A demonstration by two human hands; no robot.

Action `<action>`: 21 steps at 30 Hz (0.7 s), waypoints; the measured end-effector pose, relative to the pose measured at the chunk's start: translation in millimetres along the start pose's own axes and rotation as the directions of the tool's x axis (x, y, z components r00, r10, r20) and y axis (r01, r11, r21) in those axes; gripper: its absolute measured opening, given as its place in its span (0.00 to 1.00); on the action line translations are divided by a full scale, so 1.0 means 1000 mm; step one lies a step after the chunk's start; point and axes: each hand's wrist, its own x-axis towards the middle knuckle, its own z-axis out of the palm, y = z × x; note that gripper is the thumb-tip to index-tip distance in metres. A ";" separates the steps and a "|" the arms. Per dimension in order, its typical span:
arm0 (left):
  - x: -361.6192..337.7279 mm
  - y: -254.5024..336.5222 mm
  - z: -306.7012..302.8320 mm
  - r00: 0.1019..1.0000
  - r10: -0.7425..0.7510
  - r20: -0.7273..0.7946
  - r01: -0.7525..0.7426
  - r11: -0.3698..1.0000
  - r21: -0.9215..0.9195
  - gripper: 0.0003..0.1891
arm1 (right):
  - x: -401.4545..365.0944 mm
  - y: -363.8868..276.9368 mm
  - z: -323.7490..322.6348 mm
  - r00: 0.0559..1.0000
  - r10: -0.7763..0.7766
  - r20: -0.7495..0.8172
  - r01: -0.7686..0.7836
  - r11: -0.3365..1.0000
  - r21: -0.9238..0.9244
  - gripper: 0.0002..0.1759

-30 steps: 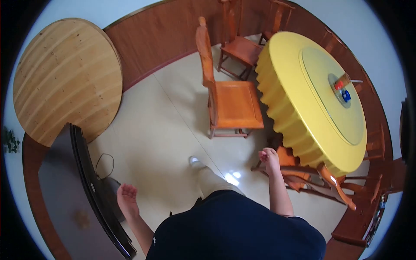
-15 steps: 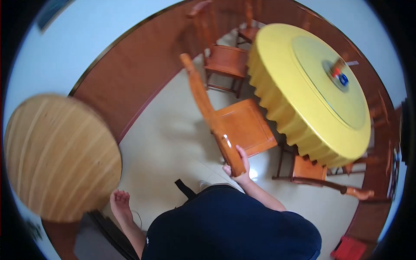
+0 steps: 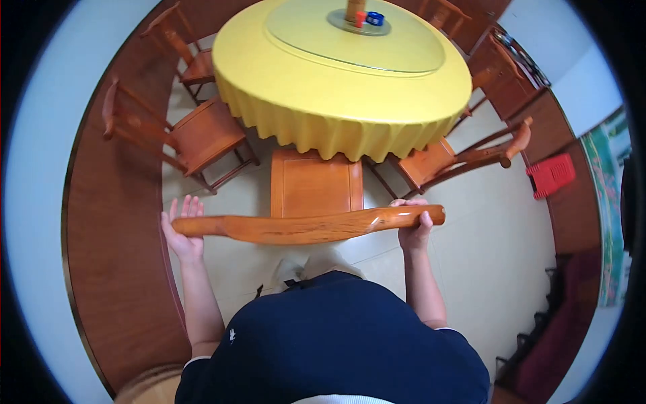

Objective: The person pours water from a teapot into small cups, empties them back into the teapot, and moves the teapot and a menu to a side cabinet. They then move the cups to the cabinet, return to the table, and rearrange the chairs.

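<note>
In front of me stands a wooden chair, its long curved top rail (image 3: 296, 227) running across the view and its seat (image 3: 316, 182) reaching toward the round table. My right hand (image 3: 414, 232) is closed round the rail's right end, thumb on the near side. At the other end, my left hand (image 3: 183, 232) has its fingers stretched out and spread, with the palm against or just beside the rail tip. The yellow tablecloth (image 3: 336, 101) hangs in folds just beyond the seat, hiding the chair's far edge.
A glass turntable (image 3: 404, 54) on the table carries small items, including a blue ring-shaped one (image 3: 375, 19). Other wooden chairs (image 3: 205, 135) surround the table. A red plastic object (image 3: 552, 175) is by the right wall, and a round wooden board (image 3: 155, 387) shows at lower left.
My view has turned left to right, so the chair now lies straight ahead. My left hand has come from beside the round board to the rail's left end; my right hand keeps its hold.
</note>
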 end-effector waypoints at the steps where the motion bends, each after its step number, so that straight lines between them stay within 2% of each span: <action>1: 0.007 -0.012 0.001 0.996 0.085 -0.027 -0.085 0.996 0.017 0.18 | 0.009 -0.001 -0.001 0.999 0.015 -0.037 -0.014 0.999 0.035 0.21; 2: 0.009 -0.012 -0.012 0.998 0.067 -0.001 -0.067 0.998 0.008 0.18 | 0.005 0.003 -0.002 0.996 -0.024 -0.085 0.028 0.998 0.049 0.20; 4: 0.019 -0.019 -0.001 0.937 -0.012 0.349 0.038 0.997 -0.068 0.11 | 0.019 0.000 -0.007 0.978 -0.041 -0.207 0.058 0.996 0.075 0.20; 5: 0.020 -0.022 0.009 0.973 -0.015 0.231 0.013 1.000 0.008 0.07 | 0.020 0.000 -0.005 0.960 -0.062 -0.275 0.095 0.990 0.108 0.20; 6: 0.025 -0.023 0.023 0.972 -0.032 0.232 0.030 0.999 0.013 0.07 | 0.026 0.000 -0.010 0.931 -0.108 -0.348 0.149 0.985 0.092 0.19; 8: 0.037 -0.035 0.055 0.927 -0.038 0.373 0.003 0.995 0.095 0.06 | 0.041 -0.011 -0.020 0.928 -0.074 -0.365 0.133 0.981 0.138 0.20; 12: 0.046 -0.050 0.063 0.915 0.011 0.404 -0.045 0.996 0.076 0.05 | 0.063 -0.013 -0.039 0.939 -0.052 -0.340 0.107 0.984 0.142 0.20; 19: 0.065 -0.078 0.090 0.953 0.052 0.297 -0.080 0.993 0.083 0.04 | 0.127 -0.009 -0.055 0.956 0.021 -0.294 0.020 0.990 0.136 0.20; 21: 0.070 -0.085 0.092 0.959 0.066 0.275 -0.093 0.992 0.087 0.04 | 0.138 -0.004 -0.058 0.961 -0.007 -0.277 0.038 0.994 0.107 0.19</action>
